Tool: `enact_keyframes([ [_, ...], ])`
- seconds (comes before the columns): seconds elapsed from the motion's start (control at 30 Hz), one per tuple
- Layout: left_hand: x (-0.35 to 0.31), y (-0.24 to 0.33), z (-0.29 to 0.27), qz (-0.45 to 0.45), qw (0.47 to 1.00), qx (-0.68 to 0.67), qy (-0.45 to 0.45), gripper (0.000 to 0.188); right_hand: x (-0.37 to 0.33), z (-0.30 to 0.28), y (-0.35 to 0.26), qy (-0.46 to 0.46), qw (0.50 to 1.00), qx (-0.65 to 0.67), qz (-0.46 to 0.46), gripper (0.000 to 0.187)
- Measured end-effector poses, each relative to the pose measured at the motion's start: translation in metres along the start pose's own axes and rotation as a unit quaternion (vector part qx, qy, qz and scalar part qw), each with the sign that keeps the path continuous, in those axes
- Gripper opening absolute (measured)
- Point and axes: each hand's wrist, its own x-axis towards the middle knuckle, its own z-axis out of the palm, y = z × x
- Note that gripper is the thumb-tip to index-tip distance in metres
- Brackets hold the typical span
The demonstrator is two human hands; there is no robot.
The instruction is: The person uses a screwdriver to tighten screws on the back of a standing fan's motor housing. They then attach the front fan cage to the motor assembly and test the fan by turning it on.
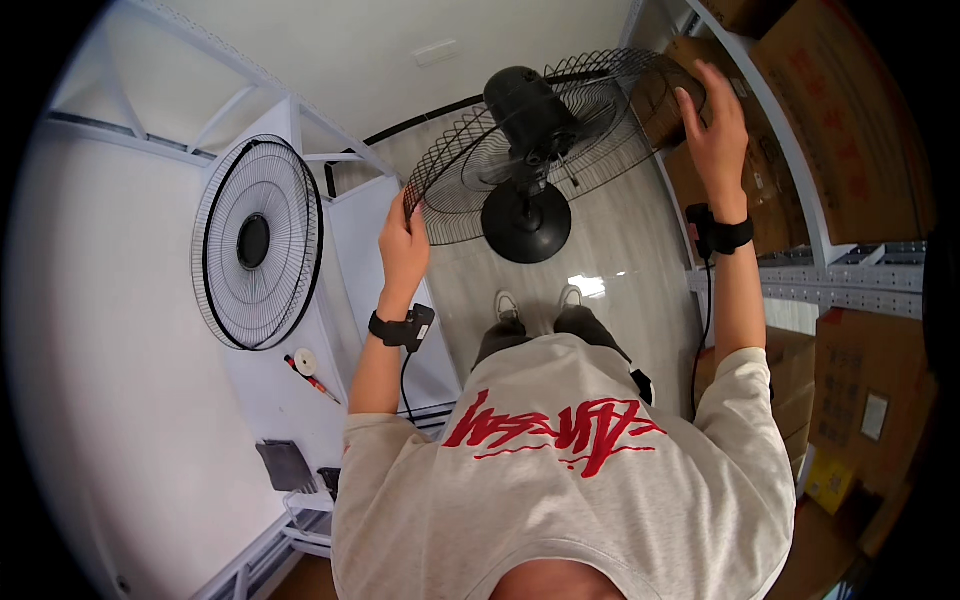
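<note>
A black standing fan (530,115) stands on the floor in front of me, its round base (527,225) down and its motor housing facing me. Around the motor spreads a wide wire guard (455,185), seen nearly edge-on. At the guard's left edge, my left hand (403,250) is closed on the rim, fingertips partly hidden by the wires. My right hand (718,140) is at the guard's right edge, fingers stretched and thumb apart; whether it touches the wires I cannot tell. A second round guard (222,240) with a black centre disc leans on the white table to the left.
A red and black screwdriver (318,384) and a white disc (305,362) lie on the white table (285,420). Near them is a dark flat object (285,466). Shelves with cardboard boxes (845,110) line the right side. Cables (709,310) hang from both wrist bands.
</note>
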Motion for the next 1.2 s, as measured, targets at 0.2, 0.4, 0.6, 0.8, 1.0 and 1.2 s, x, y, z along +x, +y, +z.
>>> enact_keyframes([
  [0.2,0.001,0.032,-0.001,0.009,0.994,0.042,0.098,0.033,-0.034,0.025,0.053,-0.123,0.983,0.084,0.109,0.022],
  [0.4,0.007,0.087,-0.002,0.14,0.966,0.057,0.208,0.035,-0.123,0.059,0.116,-0.232,0.923,0.173,0.254,0.023],
  [0.6,-0.008,0.086,-0.001,0.14,0.964,0.099,0.204,0.03,-0.066,0.034,0.097,-0.198,0.953,0.17,0.154,0.03],
  [0.8,-0.006,0.081,0.004,0.134,0.964,0.095,0.209,0.031,-0.009,0.024,0.062,-0.073,0.986,0.147,-0.017,0.021],
  [1.0,-0.016,0.069,0.018,0.093,0.964,0.068,0.24,0.04,-0.058,0.052,0.097,-0.113,0.981,0.114,0.112,0.019],
  [1.2,-0.019,0.058,0.037,0.096,0.948,0.102,0.286,0.042,-0.12,0.069,0.129,-0.174,0.937,0.194,0.232,0.026],
])
